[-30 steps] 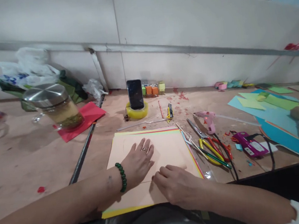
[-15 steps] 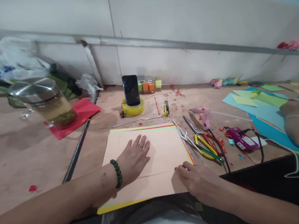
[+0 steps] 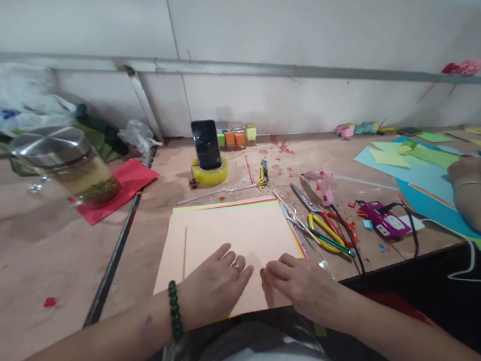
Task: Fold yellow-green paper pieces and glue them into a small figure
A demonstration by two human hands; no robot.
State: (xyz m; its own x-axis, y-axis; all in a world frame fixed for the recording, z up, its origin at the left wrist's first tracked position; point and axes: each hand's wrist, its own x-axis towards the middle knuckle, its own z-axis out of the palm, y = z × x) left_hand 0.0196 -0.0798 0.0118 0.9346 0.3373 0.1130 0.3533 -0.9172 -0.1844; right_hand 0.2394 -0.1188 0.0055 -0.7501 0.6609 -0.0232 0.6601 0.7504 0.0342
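Observation:
A stack of coloured paper [image 3: 168, 270] lies in front of me, a pale peach sheet [image 3: 232, 228] on top and yellow and red edges showing below. Across the peach surface, at its left, runs a narrow brownish line, perhaps a shadow along a paper edge. My left hand [image 3: 217, 279], with a green bead bracelet [image 3: 175, 309] and a ring, rests on the lower part of the peach paper, fingers apart. Closed fingertips of my right hand [image 3: 306, 283] pinch at the peach paper near its lower right; their exact hold is partly hidden.
Right of the stack lie scissors [image 3: 331, 231], a wooden stick, a green pen, a pink glue gun [image 3: 323, 185] and a purple power strip [image 3: 384, 222]. A phone [image 3: 207, 144] stands behind. At left is a tea jar [image 3: 74, 170]; at right, another person's hand [image 3: 468, 177] over coloured paper.
My left hand has slid down the paper towards me. My right hand has moved left, nearer to it. The brownish line at the left of the peach paper now shows clearly.

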